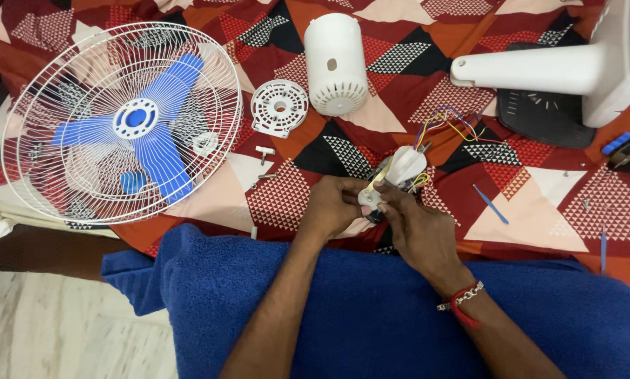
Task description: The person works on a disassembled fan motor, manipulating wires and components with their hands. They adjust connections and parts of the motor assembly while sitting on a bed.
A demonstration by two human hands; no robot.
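Note:
My left hand point(334, 205) and my right hand point(414, 228) meet over a patterned red bedspread point(539, 203). Together they grip a small white fan motor part point(397, 175) with metal pieces, fingers pinching its lower end. Coloured wires point(450, 125) run from the part up toward the white fan stand point(539, 67) at the upper right. My right wrist wears a red thread and a metal bracelet. My forearms rest across a blue towel point(371, 309).
A white wire fan guard with blue blades point(129, 119) lies at left. A white motor cover point(336, 63), a round vented plate point(278, 107), loose screws point(264, 153), a dark base point(543, 112), a blue stick point(490, 204) and tools point(627, 146) lie around.

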